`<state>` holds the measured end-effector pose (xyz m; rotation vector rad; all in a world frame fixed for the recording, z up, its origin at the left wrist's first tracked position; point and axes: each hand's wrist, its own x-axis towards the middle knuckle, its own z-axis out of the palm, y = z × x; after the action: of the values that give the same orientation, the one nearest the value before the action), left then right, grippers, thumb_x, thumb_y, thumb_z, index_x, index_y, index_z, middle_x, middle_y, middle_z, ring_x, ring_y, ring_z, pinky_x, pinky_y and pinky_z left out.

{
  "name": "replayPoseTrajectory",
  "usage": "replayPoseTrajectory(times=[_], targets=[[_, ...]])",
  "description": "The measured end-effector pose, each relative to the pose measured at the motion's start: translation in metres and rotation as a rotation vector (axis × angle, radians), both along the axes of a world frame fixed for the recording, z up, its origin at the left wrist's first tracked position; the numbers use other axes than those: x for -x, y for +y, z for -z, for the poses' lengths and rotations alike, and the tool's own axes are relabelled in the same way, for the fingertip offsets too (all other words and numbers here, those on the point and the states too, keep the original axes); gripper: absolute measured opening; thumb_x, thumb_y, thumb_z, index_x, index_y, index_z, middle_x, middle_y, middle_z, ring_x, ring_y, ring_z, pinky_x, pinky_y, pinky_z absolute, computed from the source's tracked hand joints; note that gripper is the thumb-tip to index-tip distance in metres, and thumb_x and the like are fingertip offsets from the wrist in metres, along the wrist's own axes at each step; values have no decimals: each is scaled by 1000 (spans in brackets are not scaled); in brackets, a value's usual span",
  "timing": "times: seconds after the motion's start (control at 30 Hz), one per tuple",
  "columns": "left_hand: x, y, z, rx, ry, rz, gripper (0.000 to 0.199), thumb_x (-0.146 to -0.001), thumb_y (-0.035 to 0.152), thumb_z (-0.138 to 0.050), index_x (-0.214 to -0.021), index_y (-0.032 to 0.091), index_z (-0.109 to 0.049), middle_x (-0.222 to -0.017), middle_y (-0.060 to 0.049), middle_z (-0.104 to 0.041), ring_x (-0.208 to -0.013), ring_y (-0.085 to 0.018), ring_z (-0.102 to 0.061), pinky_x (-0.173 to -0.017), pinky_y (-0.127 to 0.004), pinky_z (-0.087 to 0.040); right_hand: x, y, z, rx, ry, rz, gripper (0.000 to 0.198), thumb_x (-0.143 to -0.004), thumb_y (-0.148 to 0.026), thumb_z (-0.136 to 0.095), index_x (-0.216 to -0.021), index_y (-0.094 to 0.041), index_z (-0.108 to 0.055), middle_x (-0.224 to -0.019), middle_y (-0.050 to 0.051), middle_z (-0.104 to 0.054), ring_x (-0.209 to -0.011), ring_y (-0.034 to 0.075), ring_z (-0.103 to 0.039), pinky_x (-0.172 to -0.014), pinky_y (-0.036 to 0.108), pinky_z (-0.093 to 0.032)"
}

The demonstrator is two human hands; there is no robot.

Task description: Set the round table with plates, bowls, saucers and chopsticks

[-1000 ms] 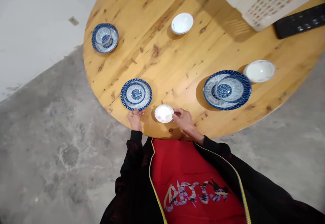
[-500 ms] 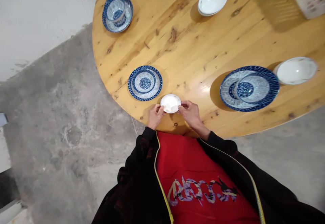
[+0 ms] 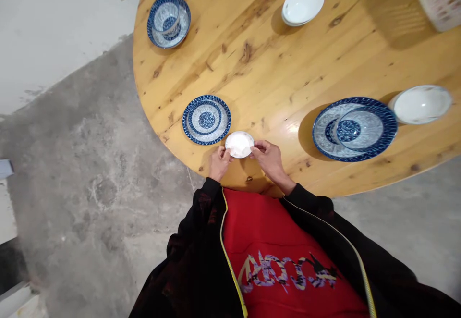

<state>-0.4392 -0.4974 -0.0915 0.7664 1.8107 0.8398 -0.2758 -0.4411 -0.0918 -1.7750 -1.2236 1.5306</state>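
Observation:
A small white dish (image 3: 239, 144) is held between my two hands above the near edge of the wooden table. My left hand (image 3: 219, 163) pinches its left rim between thumb and fingers. On the opposite rim, my right hand (image 3: 268, 158) grips with thumb and fingers. Just beyond the dish, to the left, lies a blue-and-white patterned plate (image 3: 188, 128) with a smaller matching plate (image 3: 206, 120) on it. The underside of the white dish is hidden.
To the right, a large blue-patterned dish (image 3: 387, 138) holds a matching bowl (image 3: 370, 128), beside white bowls (image 3: 422, 105). More white bowls (image 3: 303, 5) stand at the back. A blue-patterned bowl set (image 3: 184, 27) sits far left. A white basket (image 3: 441, 1) occupies the upper right corner.
Both hands have shifted the white dish slightly left and away from me, nearer the patterned plates. The whole view has moved a little; the other dishes stay in place.

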Motion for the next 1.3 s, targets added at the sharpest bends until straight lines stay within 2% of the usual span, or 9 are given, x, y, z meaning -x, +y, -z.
replayPoseTrajectory(times=[0.37,0.67,0.87,1.0,1.1,1.17,1.23,1.3], targets=[[2,0,0,0,-2,-3,17,-89,31,-55,-76,20,-53,-59,3,-62,-58,-15,-65,-59,-24,-47,-2,1,-2,32,-9,-51,24,-75,-34,-61,-91,-16,-67,-79,6,-73,-64,21,-69,-69,34,-59],[2,2,-4,16,-9,-33,16,-89,31,-55,-79,20,-53,-63,2,-62,-60,-15,-66,-61,-25,-47,-1,4,-2,20,-3,-90,22,-74,-32,-60,-88,-17,-66,-78,6,-72,-63,21,-68,-67,35,-58],[4,3,-6,33,17,-1,17,-89,31,-55,-76,21,-52,-63,2,-62,-61,-16,-66,-61,-24,-46,1,4,-2,19,-20,-100,22,-74,-35,-59,-87,-19,-65,-77,5,-72,-63,21,-68,-65,33,-56],[12,1,-19,21,186,51,20,-88,37,-59,-76,22,-57,-64,-1,-64,-62,-18,-64,-66,-27,-44,-1,6,-10,-17,-30,-114,24,-76,-42,-58,-87,-21,-64,-74,4,-71,-66,23,-68,-64,33,-56],[22,-2,-34,40,376,79,24,-90,42,-55,-75,23,-56,-63,-2,-64,-61,-20,-62,-65,-29,-40,-8,25,-18,-73,-51,-93,29,-79,-49,-56,-87,-22,-64,-76,6,-72,-67,23,-69,-62,33,-55],[27,-1,-46,16,459,94,25,-91,43,-51,-75,24,-56,-64,-2,-65,-63,-21,-63,-63,-29,-38,-15,49,-26,-136,-74,-62,30,-80,-50,-56,-85,-21,-63,-74,6,-71,-65,23,-69,-63,34,-55],[29,9,-62,-48,458,92,25,-92,44,-48,-77,25,-56,-65,-1,-65,-62,-20,-62,-62,-29,-39,-22,81,-36,-206,-89,-20,29,-81,-48,-55,-85,-21,-63,-71,5,-70,-64,23,-69,-65,34,-55],[28,32,-81,-138,413,98,24,-94,43,-47,-81,25,-57,-67,-1,-65,-61,-19,-62,-63,-28,-40,-27,118,-47,-268,-88,33,28,-80,-46,-56,-85,-20,-64,-70,5,-70,-65,23,-70,-66,34,-56]])
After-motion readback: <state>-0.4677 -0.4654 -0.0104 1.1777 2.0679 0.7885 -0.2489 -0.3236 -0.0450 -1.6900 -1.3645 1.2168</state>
